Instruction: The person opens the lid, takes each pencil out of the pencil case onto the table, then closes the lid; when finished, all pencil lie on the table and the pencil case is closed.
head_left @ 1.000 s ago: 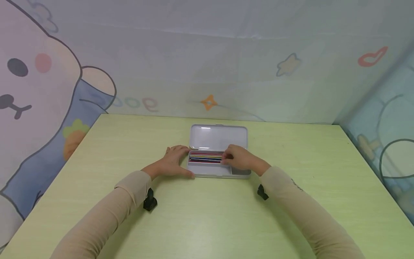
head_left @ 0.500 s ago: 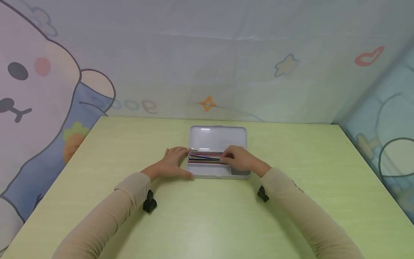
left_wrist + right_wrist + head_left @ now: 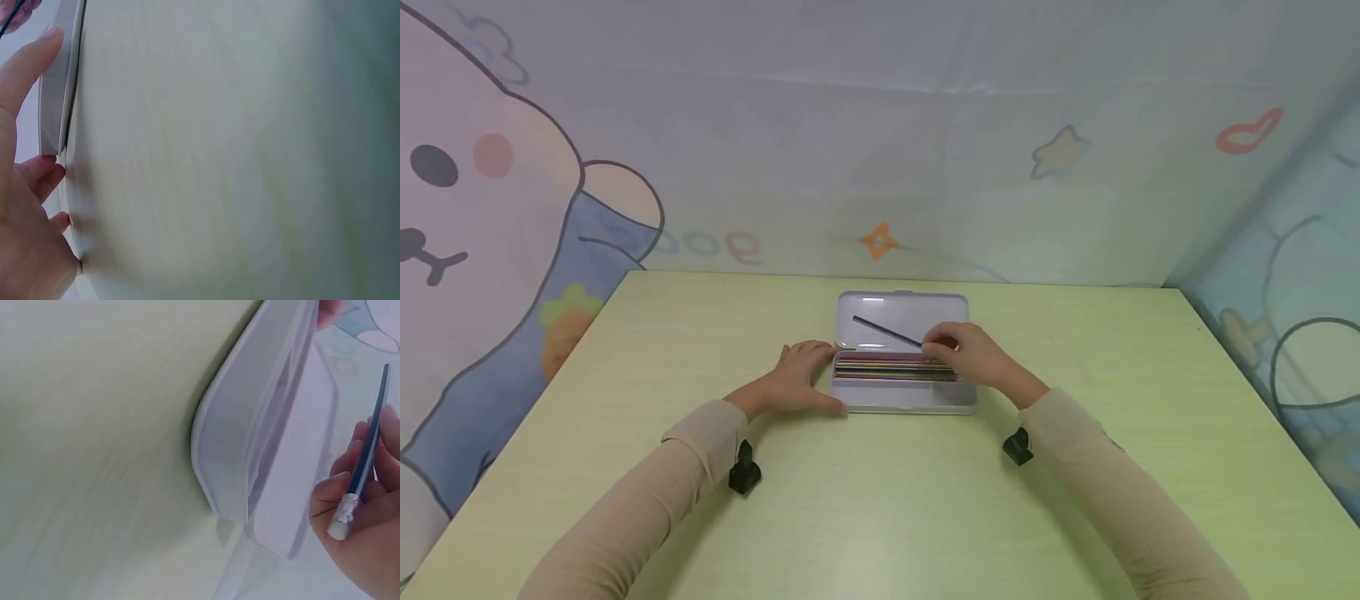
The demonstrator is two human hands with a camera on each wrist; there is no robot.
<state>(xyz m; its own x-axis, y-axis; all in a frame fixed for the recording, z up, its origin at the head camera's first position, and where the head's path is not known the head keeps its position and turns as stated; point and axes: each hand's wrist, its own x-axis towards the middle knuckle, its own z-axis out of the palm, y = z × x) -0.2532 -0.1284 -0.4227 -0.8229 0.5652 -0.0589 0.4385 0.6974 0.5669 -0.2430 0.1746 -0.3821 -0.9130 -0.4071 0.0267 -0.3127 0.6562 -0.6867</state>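
Note:
An open white pencil case (image 3: 880, 398) lies at the middle of the table, its hinged lid (image 3: 895, 304) tipped back. Several coloured pencils (image 3: 887, 368) lie side by side in its rear compartment. My left hand (image 3: 795, 383) holds the case's left end, thumb on the front wall (image 3: 57, 87) and fingers at the left side and rear corner. Above the case, my right hand (image 3: 977, 354) pinches a dark blue pencil (image 3: 886, 331) near its eraser end. That pencil's white eraser and silver ferrule show in the right wrist view, with the fingers (image 3: 337, 484) behind the shaft.
The pale green table (image 3: 880, 500) spreads around the case. A printed cloth (image 3: 812, 150) with a cartoon bear hangs behind the table's back edge. A small black device (image 3: 745, 469) sits under the left wrist, another device (image 3: 1018, 447) under the right.
My right hand has lifted the dark blue pencil out of the rear compartment and moved up and slightly right, over the lid. My left hand has stayed at the case's left end.

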